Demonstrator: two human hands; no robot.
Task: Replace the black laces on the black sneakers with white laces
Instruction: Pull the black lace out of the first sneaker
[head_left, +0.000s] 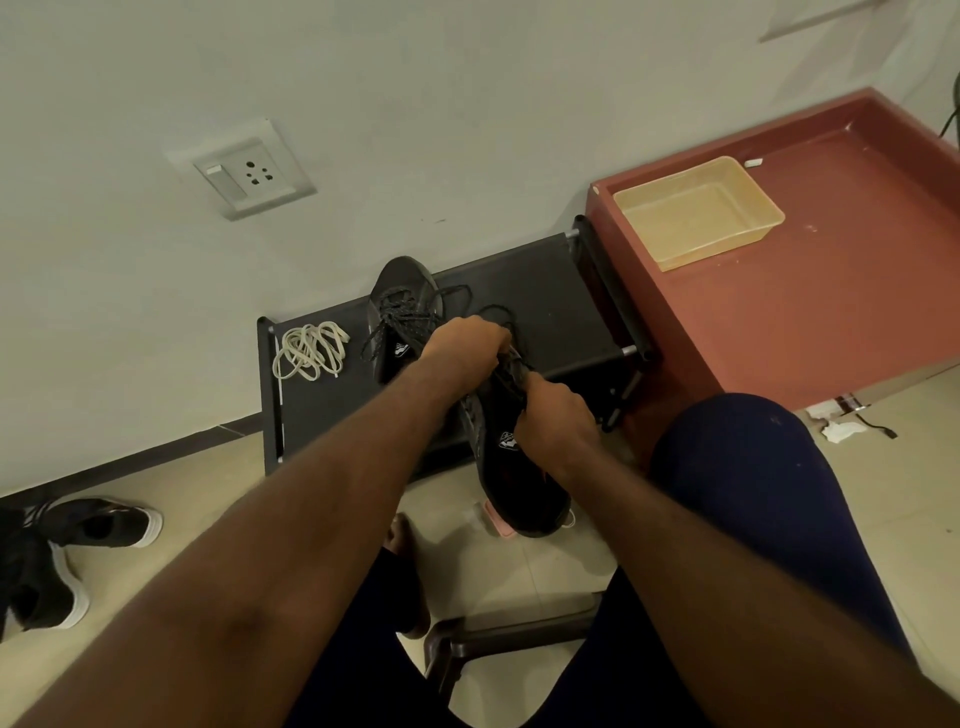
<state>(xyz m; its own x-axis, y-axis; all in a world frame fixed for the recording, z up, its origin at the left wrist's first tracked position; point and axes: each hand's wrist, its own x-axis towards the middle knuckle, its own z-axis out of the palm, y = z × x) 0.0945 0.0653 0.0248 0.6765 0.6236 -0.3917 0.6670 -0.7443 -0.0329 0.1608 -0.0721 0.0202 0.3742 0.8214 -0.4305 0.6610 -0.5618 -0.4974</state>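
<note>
Ur left hand (467, 343) looks curled round the black lace (493, 310), right hand (558, 421) grips the sneaker (519, 478) in front of the rack (519, 291), white laces (309, 351) lying on it. Yank hard n it'll prob snag an eyelet.

- Both bare arms reach forward, and the hands come close together in the middle.
- The left hand (467, 343) is farther out. Its knuckles face up and its fingers curl down over the laced top of the black sneaker (519, 488).
- The right hand (558, 421) is nearer to the body, just beside the left one. Its fingers curl round the sneaker's side and hold it.
</note>
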